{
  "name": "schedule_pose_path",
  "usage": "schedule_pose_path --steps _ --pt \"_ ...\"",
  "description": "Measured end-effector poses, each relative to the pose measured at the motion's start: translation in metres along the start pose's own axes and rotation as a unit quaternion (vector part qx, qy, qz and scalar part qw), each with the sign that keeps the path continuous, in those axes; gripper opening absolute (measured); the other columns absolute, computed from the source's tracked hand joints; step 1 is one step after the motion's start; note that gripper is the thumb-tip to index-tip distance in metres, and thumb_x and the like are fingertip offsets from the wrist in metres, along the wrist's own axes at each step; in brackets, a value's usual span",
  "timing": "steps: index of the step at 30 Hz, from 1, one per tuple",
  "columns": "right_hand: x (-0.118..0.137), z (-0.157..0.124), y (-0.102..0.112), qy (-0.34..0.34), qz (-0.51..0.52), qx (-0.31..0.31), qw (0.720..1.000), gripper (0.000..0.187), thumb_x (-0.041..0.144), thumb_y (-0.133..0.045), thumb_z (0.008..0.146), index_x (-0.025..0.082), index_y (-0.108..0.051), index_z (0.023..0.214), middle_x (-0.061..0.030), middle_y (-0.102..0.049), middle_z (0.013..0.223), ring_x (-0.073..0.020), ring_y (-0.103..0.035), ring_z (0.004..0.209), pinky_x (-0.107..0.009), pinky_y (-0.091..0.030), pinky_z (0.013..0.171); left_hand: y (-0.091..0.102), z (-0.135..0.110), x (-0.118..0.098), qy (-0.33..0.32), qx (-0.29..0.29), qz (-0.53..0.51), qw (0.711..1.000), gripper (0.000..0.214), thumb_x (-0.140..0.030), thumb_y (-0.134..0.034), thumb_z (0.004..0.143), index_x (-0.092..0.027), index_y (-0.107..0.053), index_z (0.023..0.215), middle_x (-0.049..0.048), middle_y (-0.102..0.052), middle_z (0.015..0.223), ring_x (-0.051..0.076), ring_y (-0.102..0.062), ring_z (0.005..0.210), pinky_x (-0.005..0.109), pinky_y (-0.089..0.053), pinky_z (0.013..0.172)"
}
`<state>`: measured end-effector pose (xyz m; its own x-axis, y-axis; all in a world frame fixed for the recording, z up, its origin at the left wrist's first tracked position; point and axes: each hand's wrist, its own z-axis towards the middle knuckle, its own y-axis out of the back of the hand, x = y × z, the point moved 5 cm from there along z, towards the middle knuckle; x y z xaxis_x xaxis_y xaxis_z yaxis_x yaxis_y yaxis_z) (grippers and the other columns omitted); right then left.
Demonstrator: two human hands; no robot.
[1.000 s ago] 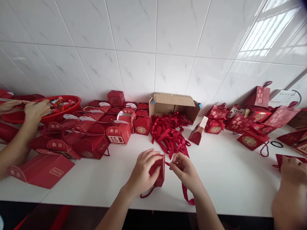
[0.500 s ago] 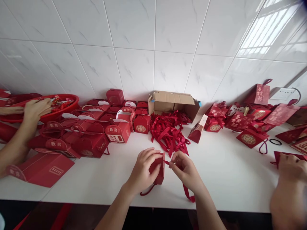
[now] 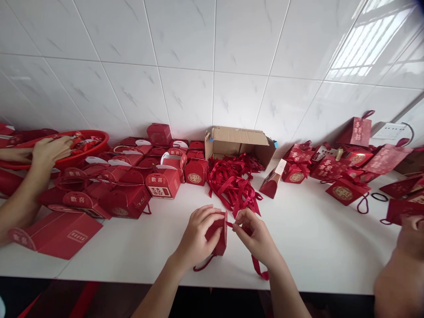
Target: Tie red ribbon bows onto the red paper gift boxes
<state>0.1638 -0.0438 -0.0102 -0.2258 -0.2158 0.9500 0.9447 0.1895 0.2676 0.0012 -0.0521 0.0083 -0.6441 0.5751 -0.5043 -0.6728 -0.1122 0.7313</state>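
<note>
And it's "歡喜" on the boxes point(image 3: 162, 182) leftward, while the left hand point(image 3: 198, 237) clamps 1 box point(image 3: 221, 244) mid-table, edge facing right, long axis unclear, and the right hand point(image 3: 254, 234) pinches ribbon point(image 3: 255, 266)!

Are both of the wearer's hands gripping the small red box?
No, the left hand holds the red box, while the right hand pinches a red ribbon.

ok so the carton point(image 3: 239, 136) is at the back of the surface point(image 3: 311, 251) by the wall point(image 3: 185, 97), ribbons point(image 3: 232, 182) heaped in it and out in front, crowd of boxes point(image 3: 124, 202) to the left with a basin point(image 3: 105, 140) behind their left end, more boxes point(image 3: 342, 192) off right, one box point(image 3: 221, 245) up front between left hand point(image 3: 198, 236) and right hand point(image 3: 254, 232)
</note>
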Motion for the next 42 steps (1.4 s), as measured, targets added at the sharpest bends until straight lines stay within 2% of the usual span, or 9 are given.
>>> schedule_pose_path --steps 16,19,22,25,28,32,35,38,42 --pt "0.010 0.005 -0.010 0.040 -0.058 -0.002 0.998 0.007 0.029 -0.051 0.089 0.022 -0.051 0.091 -0.0008 -0.061 0.085 -0.0131 -0.057 0.069 -0.023 -0.045 0.057 -0.001 0.001 0.003 0.015 -0.058 -0.032 0.998 0.013 -0.010 -0.049 0.085 -0.020 -0.058 0.085 0.0064 -0.064 0.102 0.022 -0.054 0.112 0.041 -0.047 0.094" --pt "0.011 0.006 -0.005 0.051 -0.097 -0.032 0.994 0.019 0.036 -0.047 0.092 0.022 -0.056 0.102 -0.0068 -0.061 0.105 -0.0184 -0.059 0.094 -0.030 -0.050 0.074 0.005 -0.001 0.005 0.037 -0.082 -0.067 0.994 0.011 -0.013 -0.050 0.086 -0.020 -0.057 0.085 0.0075 -0.062 0.105 0.022 -0.055 0.112 0.039 -0.048 0.093" --pt "0.016 0.010 -0.010 0.077 -0.105 -0.013 0.991 0.027 0.036 -0.042 0.095 0.025 -0.058 0.114 -0.0089 -0.054 0.124 -0.0218 -0.048 0.120 -0.039 -0.042 0.098 0.013 0.002 0.004 0.047 -0.113 -0.079 0.989 0.009 -0.014 -0.052 0.085 -0.020 -0.057 0.084 0.0074 -0.061 0.109 0.022 -0.056 0.111 0.039 -0.048 0.094" --pt "0.023 0.015 -0.020 0.096 -0.069 0.025 0.993 0.022 0.034 -0.046 0.093 0.023 -0.064 0.100 -0.0088 -0.056 0.122 -0.0222 -0.046 0.123 -0.039 -0.041 0.100 0.025 0.008 -0.003 0.014 -0.150 -0.071 0.986 0.009 -0.013 -0.054 0.083 -0.021 -0.058 0.082 0.0063 -0.062 0.105 0.022 -0.056 0.109 0.039 -0.048 0.093" --pt "0.034 0.019 -0.017 0.110 -0.020 0.004 0.994 0.015 0.032 -0.054 0.089 0.021 -0.063 0.084 -0.0085 -0.061 0.112 -0.0218 -0.056 0.111 -0.037 -0.046 0.094 0.038 0.010 -0.006 -0.004 -0.185 -0.055 0.981 0.008 -0.014 -0.056 0.082 -0.021 -0.059 0.081 0.0051 -0.062 0.103 0.021 -0.056 0.108 0.039 -0.046 0.094" --pt "0.062 0.008 0.014 0.172 0.042 -0.081 0.981 0.007 0.024 -0.059 0.087 0.022 -0.065 0.084 -0.0070 -0.065 0.100 -0.0210 -0.062 0.096 -0.037 -0.049 0.086 0.043 -0.003 0.005 0.054 -0.150 -0.036 0.987 0.011 -0.020 -0.060 0.082 -0.022 -0.059 0.093 0.0056 -0.060 0.109 0.021 -0.057 0.107 0.039 -0.046 0.095" --pt "0.087 -0.014 0.044 0.248 0.081 -0.180 0.948 0.015 0.018 -0.054 0.090 0.023 -0.067 0.086 -0.0056 -0.066 0.087 -0.0216 -0.062 0.090 -0.038 -0.049 0.080 0.034 -0.026 0.018 0.107 -0.102 -0.050 0.988 0.021 -0.025 -0.060 0.082 -0.023 -0.056 0.103 0.0067 -0.059 0.113 0.022 -0.057 0.107 0.040 -0.047 0.094" --pt "0.103 -0.031 0.059 0.315 0.105 -0.249 0.910 0.020 0.021 -0.048 0.093 0.023 -0.065 0.084 -0.0048 -0.062 0.076 -0.0213 -0.060 0.081 -0.038 -0.049 0.075 0.023 -0.050 0.034 0.183 -0.130 -0.132 0.966 0.021 -0.030 -0.059 0.083 -0.021 -0.056 0.102 0.0067 -0.061 0.107 0.021 -0.062 0.099 0.037 -0.052 0.088" --pt "0.099 -0.015 0.033 0.264 0.009 -0.155 0.952 0.021 0.023 -0.041 0.095 0.022 -0.058 0.084 -0.0079 -0.061 0.092 -0.0225 -0.058 0.091 -0.040 -0.048 0.079 0.010 -0.067 0.048 0.279 -0.169 -0.243 0.913 0.026 -0.038 -0.062 0.081 -0.019 -0.055 0.097 0.0067 -0.065 0.097 0.019 -0.067 0.088 0.032 -0.057 0.078"
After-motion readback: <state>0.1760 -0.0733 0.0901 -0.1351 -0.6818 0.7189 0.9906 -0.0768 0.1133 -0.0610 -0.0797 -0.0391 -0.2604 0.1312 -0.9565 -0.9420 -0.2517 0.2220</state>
